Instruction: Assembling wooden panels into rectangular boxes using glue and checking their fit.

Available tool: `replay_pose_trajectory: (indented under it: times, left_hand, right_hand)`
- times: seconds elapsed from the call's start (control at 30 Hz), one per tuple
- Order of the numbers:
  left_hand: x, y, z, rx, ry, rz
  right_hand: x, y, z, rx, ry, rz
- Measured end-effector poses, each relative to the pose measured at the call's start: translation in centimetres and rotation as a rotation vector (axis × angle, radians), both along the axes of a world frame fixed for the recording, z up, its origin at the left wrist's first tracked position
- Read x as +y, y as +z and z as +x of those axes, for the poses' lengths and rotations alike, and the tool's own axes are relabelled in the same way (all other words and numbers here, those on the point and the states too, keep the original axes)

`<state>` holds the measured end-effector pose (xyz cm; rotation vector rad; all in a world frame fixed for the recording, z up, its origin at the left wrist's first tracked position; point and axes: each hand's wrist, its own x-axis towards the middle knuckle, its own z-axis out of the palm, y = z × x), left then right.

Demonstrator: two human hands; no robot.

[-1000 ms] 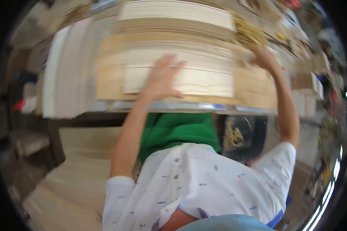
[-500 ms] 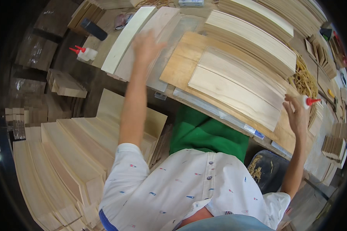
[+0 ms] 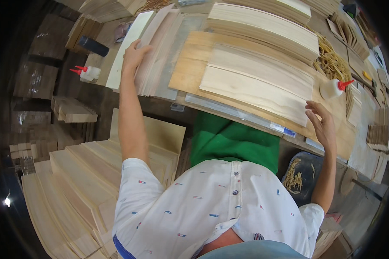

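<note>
My left hand [image 3: 134, 57] reaches forward onto a stack of thin wooden boards [image 3: 153, 64] at the far left of the bench. Its thumb and fingers close around the edge of the upper boards, whose layers show fanned on the right; the fingertips are partly hidden. My right hand [image 3: 323, 124] is open, with bent fingers apart and nothing in them. It hovers by the right end of a pale grooved board [image 3: 255, 93], which lies on a larger plywood sheet [image 3: 186, 64]. A white glue bottle with a red nozzle [image 3: 331, 89] stands just beyond that hand.
Stacked boards [image 3: 263, 32] rise behind the plywood, beside a heap of rubber bands [image 3: 329, 49]. Left are two more glue bottles [image 3: 90, 73] and a dark cylinder [image 3: 93, 45]. Wooden panels [image 3: 78, 181] stand at my left; a black tray [image 3: 304, 177] sits below the bench's right side.
My left hand has come down onto the thin boards, which now look tilted and fanned. My right hand has moved away from the glue bottle toward the grooved board's end. The view has shifted.
</note>
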<state>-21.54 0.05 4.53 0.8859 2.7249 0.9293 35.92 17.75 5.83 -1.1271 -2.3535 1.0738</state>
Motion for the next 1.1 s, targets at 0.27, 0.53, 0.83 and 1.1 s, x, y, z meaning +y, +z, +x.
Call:
replay_pose_trajectory:
  times: [0.27, 0.53, 0.83, 1.1]
  left_hand:
    - [0.2, 2.9, 0.2, 0.643, 0.116, -0.181]
    - [5.9, 5.0, 19.3, 0.288, -0.745, 0.13]
    - [10.9, 0.1, 26.3, 0.221, -1.042, 0.086]
    - [11.0, -0.8, 25.7, 0.245, -1.034, 0.093]
  right_hand:
    - [0.0, 0.5, 0.4, 0.071, -0.051, 0.035]
    - [1.9, -0.4, 0.2, 0.48, -0.342, 0.074]
    - [3.7, -4.4, 1.9, 0.173, -0.239, 0.051]
    - [4.5, -5.6, 2.0, 0.176, -0.221, 0.047]
